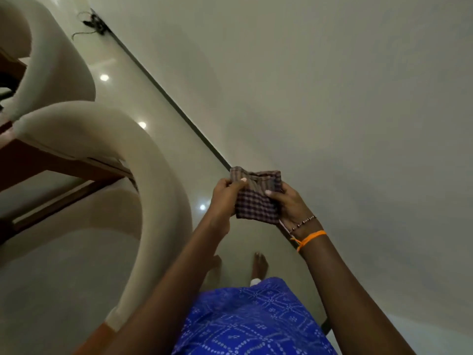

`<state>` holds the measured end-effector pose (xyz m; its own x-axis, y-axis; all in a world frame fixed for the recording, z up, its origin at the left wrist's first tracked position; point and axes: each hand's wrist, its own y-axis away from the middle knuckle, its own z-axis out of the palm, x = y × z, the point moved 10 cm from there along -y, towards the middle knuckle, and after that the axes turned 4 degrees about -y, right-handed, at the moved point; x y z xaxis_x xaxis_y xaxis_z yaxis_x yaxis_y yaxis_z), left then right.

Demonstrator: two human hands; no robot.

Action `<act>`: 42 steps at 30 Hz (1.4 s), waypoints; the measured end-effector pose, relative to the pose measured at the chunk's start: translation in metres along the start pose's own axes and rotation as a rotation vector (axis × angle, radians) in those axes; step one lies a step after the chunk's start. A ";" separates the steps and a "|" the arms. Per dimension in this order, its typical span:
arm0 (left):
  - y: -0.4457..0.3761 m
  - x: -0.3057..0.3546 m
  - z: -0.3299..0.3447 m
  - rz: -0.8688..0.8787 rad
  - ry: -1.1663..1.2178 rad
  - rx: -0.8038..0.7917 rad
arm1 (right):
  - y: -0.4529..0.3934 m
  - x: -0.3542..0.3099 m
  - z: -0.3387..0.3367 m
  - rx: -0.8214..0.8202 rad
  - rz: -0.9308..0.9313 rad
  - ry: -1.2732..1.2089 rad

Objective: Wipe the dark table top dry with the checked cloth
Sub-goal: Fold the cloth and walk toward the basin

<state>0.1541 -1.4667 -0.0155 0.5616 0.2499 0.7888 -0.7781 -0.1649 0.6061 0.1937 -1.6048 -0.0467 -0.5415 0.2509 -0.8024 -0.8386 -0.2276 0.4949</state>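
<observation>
The checked cloth [256,196], brown and pale, is folded into a small bundle and held in the air in front of me, above the floor. My left hand [225,201] pinches its left edge between thumb and fingers. Along its right side, my right hand [291,208] grips it with the thumb on top. A beaded bracelet and an orange thread circle my right wrist. A dark wooden surface [30,160] shows at the far left behind the chairs; I cannot tell whether it is the table top.
Two cream curved chair backs [143,160] stand at the left. A plain wall [332,98] fills the right, meeting the glossy pale floor [153,103] along a dark skirting line. Black cables [93,24] lie at the far corner. My bare feet and blue patterned garment [256,316] are below.
</observation>
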 end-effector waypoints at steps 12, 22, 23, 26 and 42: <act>-0.109 0.088 -0.047 0.071 0.205 0.400 | -0.158 -0.085 0.089 -0.331 0.066 0.288; -0.246 0.198 -0.179 0.073 0.325 0.559 | -0.340 -0.126 0.279 -0.345 -0.047 0.498; -0.260 0.212 -0.198 0.074 0.310 0.560 | -0.357 -0.131 0.303 -0.361 -0.053 0.504; -0.295 0.253 -0.246 0.111 0.268 0.555 | -0.402 -0.140 0.371 -0.434 -0.056 0.510; -0.506 0.441 -0.461 0.141 0.209 0.852 | -0.677 -0.174 0.649 -0.477 0.086 0.545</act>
<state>0.6660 -0.8329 -0.0214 0.3484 0.3288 0.8778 -0.3159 -0.8405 0.4402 0.8184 -0.8839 -0.0255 -0.3942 -0.2624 -0.8808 -0.6100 -0.6422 0.4643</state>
